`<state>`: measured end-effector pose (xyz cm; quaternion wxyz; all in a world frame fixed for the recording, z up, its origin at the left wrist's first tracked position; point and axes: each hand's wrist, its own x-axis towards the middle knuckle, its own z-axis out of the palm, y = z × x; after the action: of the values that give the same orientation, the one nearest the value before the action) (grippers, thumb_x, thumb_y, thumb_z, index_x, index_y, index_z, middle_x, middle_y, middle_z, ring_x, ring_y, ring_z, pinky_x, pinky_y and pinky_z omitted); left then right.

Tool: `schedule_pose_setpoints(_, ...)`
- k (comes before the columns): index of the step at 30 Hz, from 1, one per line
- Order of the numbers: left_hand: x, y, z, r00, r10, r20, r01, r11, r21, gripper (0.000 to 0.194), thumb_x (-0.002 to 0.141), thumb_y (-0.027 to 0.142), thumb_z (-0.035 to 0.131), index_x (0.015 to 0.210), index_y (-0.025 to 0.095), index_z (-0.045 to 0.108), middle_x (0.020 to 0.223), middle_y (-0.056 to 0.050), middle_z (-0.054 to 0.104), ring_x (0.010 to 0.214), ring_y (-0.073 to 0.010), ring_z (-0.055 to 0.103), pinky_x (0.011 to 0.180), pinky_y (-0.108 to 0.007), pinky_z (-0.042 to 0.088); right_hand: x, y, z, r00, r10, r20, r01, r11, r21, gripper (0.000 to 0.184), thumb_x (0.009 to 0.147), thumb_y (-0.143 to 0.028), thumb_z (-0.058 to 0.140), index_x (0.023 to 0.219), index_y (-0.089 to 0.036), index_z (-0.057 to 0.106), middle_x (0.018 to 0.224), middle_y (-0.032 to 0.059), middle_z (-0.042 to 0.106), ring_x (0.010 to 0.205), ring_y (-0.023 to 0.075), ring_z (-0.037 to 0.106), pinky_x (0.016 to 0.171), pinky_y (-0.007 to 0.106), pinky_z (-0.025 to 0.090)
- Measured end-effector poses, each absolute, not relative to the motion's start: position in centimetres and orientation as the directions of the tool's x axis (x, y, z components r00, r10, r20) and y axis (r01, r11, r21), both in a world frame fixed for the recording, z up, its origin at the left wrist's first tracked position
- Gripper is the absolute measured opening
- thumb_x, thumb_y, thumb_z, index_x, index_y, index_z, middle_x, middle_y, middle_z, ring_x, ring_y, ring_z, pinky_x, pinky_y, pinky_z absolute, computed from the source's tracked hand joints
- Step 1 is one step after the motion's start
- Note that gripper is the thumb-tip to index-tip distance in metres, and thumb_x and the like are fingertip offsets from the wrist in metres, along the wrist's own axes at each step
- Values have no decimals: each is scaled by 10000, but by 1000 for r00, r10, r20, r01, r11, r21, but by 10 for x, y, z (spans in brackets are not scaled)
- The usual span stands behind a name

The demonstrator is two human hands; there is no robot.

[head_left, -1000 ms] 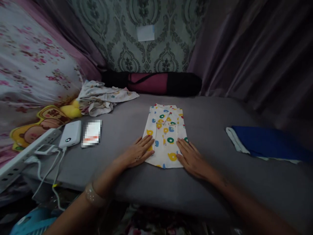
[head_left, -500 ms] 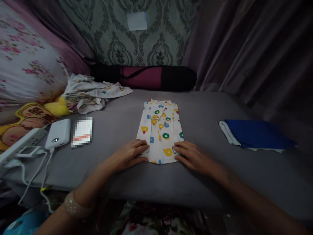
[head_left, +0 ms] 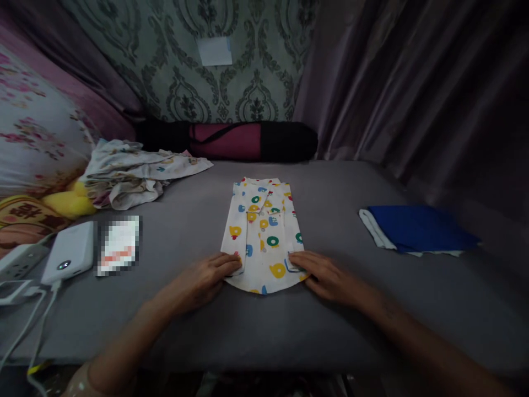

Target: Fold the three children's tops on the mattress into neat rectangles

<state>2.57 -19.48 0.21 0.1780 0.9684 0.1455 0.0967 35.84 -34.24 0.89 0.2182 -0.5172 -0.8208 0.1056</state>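
A small white shirt [head_left: 264, 237] printed with yellow, green, blue and red figures lies flat on the grey bed, its collar end away from me. Its sleeves are laid lengthwise over the body. My left hand [head_left: 209, 275] holds the lower left edge, fingers on top of the sleeve end; its thumb is mostly hidden. At the lower right edge, my right hand [head_left: 326, 273] has its fingers over the other sleeve's cuff and its thumb by the hem. The rounded hem shows between both hands.
Folded blue cloth [head_left: 421, 229] lies to the right. At left are crumpled printed clothes [head_left: 128, 173], a white power bank [head_left: 72, 251] with cables, a power strip [head_left: 22, 262] and a blurred packet [head_left: 119, 245]. A black and maroon long bag [head_left: 227, 140] lies along the wall.
The view has shifted, so the bed's things sit lower and further left. Both hands have moved slightly outward at the shirt's lower corners, and the hem shows wider and rounder.
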Motion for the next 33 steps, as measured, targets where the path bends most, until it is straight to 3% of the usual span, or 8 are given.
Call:
schedule_pose_setpoints(5,20,-181,-8,894,373,249,254,-879,404,521,886,138,447,1395,251,432,1382,-84,534,1291,-238,465,1073,-437,411,367,-335,2,-303,907,291,798,409,-443,531,837,-102,479,1361,-184,504,1338,123,577,1266,223,508,1051,431,442)
schedule_pose_setpoints(12,26,-164,5,881,411,233,236,-810,536,283,944,274,442,1143,236,641,1137,-79,673,1113,-208,575,988,-392,455,369,-318,13,-280,919,278,742,391,-545,295,890,-178,491,1116,-232,674,1098,76,707,1041,202,632,941,387,480)
schedule_pose_setpoints(14,32,-163,12,847,503,171,314,-735,601,279,944,356,454,1019,225,689,1020,-64,694,1003,-201,608,916,-351,477,369,-311,16,-209,955,212,724,297,-623,255,925,-248,468,1020,-229,704,996,42,726,924,188,657,846,331,504)
schedule_pose_setpoints(17,42,-163,18,710,705,4,505,-513,694,409,926,484,423,865,183,693,776,-19,658,749,-176,604,664,-261,468,369,-298,12,27,996,89,721,42,-692,296,927,-341,451,903,-202,711,797,5,706,724,169,642,648,259,489)
schedule_pose_setpoints(19,51,-162,18,593,802,-73,605,-384,697,459,900,533,407,848,165,676,654,9,588,630,-154,551,545,-232,387,366,-290,5,206,977,53,732,-118,-671,276,904,-344,471,922,-187,697,749,8,688,670,162,620,601,245,456)
schedule_pose_setpoints(23,67,-162,17,430,899,-83,755,-307,579,455,870,543,414,852,156,651,616,7,554,602,-153,518,521,-240,305,355,-285,-1,383,923,33,766,-297,-570,315,902,-306,466,1148,-181,618,880,56,710,747,177,638,646,259,435)
schedule_pose_setpoints(26,72,-165,15,387,919,-72,809,-301,504,400,878,497,419,851,161,634,657,-12,586,619,-159,531,536,-248,301,345,-289,2,403,915,17,818,-351,-456,380,916,-312,447,1265,-194,541,943,73,710,814,207,652,672,281,434)
schedule_pose_setpoints(33,68,-164,-2,433,901,32,774,-390,499,340,923,448,417,1037,164,566,701,-21,604,665,-180,576,600,-266,392,338,-297,4,356,933,58,897,-323,-302,412,954,-329,358,1331,-214,477,1002,96,695,896,247,660,696,323,468)
